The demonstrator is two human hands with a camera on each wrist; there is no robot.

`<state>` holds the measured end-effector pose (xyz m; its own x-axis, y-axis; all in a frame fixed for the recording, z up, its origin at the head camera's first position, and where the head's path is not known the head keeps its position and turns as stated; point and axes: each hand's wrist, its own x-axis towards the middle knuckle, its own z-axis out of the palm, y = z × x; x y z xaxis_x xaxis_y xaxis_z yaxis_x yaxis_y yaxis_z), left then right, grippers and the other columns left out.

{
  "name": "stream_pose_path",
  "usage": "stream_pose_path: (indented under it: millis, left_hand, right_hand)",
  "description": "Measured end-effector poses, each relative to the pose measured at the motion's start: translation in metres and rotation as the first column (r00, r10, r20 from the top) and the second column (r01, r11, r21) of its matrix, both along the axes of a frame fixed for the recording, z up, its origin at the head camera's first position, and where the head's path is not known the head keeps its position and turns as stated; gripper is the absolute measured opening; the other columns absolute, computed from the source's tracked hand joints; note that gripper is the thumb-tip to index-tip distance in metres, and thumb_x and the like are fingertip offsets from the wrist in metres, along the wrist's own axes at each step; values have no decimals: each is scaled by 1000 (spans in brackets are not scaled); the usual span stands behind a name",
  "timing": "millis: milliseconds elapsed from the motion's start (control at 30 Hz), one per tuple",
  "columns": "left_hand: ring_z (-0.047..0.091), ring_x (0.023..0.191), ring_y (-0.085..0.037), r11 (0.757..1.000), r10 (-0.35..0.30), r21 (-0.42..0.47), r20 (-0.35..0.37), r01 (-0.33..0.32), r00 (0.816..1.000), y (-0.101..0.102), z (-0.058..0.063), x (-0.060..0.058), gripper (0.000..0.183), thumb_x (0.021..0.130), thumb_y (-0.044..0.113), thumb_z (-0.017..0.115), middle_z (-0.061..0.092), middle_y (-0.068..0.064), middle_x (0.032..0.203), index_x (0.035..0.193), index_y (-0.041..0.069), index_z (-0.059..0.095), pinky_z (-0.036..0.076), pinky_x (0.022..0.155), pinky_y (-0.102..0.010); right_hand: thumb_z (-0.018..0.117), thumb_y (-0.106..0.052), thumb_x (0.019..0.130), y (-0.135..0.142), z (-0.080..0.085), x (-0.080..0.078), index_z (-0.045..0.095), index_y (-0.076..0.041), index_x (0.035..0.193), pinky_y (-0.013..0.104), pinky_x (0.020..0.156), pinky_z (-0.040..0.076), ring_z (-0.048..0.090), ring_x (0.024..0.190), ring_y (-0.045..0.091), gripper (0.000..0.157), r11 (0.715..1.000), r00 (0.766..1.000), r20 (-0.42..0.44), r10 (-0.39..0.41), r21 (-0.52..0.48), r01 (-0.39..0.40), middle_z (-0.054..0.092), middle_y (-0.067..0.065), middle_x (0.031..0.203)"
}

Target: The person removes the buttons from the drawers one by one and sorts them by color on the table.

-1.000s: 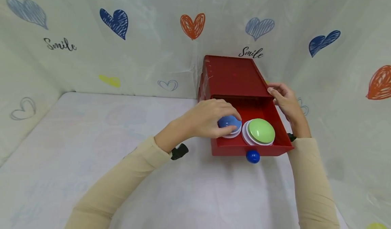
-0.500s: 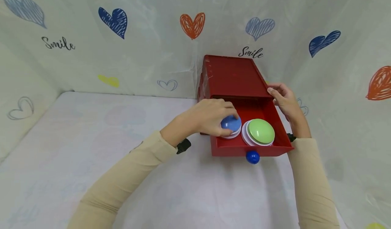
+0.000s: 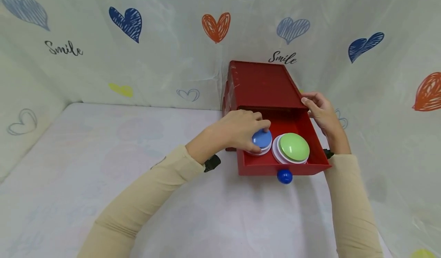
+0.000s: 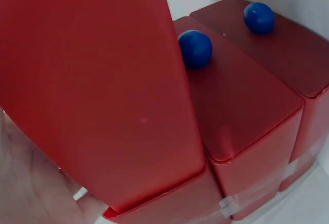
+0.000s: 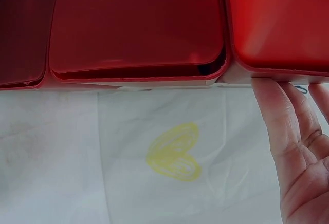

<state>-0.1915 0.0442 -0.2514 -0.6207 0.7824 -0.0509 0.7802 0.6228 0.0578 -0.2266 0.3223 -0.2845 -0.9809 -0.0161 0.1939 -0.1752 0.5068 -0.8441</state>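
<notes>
A red drawer cabinet stands at the back right, its top drawer pulled out and showing a blue knob. Inside the drawer at left is a round piece with a blue domed top and white base. My left hand holds it from above, thumb on the near side and fingers on the far side; its fingers are mostly hidden. Beside it sits a larger round piece with a green domed top. My right hand grips the cabinet's front right corner, thumb on top, fingers against the side.
Below the open drawer, two shut drawer fronts with blue knobs show in the left wrist view. A white-covered table spreads to the left and front. Behind stands a pale curtain printed with hearts.
My left thumb and fingertips have slid slightly left over the blue-topped piece, baring more of it. That piece stays in the drawer. My right hand keeps its place on the cabinet corner.
</notes>
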Motion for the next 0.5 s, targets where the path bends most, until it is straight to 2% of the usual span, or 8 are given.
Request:
stream_pose_path:
  millis: [300,500]
  left_hand:
    - [47,114,-16,999,16,-41,41,-15,999,5,0,-1,58,77,52,67,52,0,124,126,29,45,36,104,-37]
    - [49,116,-14,999,26,-48,64,-23,998,7,2,1,57,77,49,68,56,5,127,124,29,45,28,111,-42]
  right_hand:
    - [44,-32,97,2,-2,-3,50,-24,120,15,72,45,50,92,6,24,1000,1000,9,2,9,-2,52,-17,100]
    - [45,-32,97,1,-1,-2,50,-24,120,15,72,46,50,92,5,25,1000,1000,2,3,3,-3,53,-17,100]
